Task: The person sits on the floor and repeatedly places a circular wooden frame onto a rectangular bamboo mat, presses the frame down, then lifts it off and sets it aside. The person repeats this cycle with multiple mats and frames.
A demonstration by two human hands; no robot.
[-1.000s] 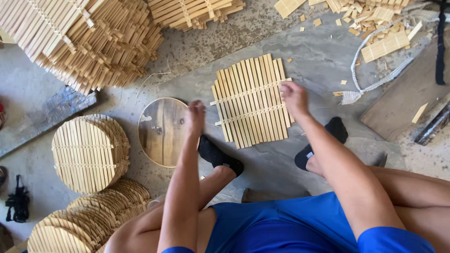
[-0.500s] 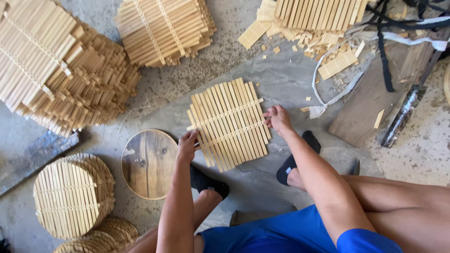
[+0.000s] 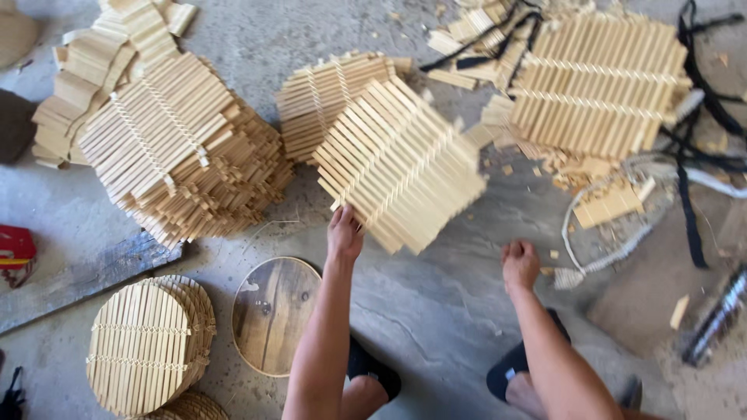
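A grey concrete floor [image 3: 436, 303], dusty and strewn with wood chips, carries everything. At its left edge lies a red tool [image 3: 15, 249] beside a dark plank [image 3: 85, 272]. Near the bottom left corner stands a stack of round slat mats [image 3: 148, 342]; above it, a tall heap of square slat mats [image 3: 179, 155]. A round wooden disc [image 3: 276, 315] lies flat just left of the left arm. The left hand [image 3: 345, 232] grips the lower edge of a square slat mat [image 3: 401, 159], lifted and tilted off the floor in front of a smaller pile [image 3: 327, 97]. The right hand [image 3: 520, 264] is loosely clenched, holding nothing, just above the floor. Toward the top right corner lie another mat stack [image 3: 599, 82], offcuts [image 3: 611, 202], black straps [image 3: 692, 155] and a white cord [image 3: 599, 260].
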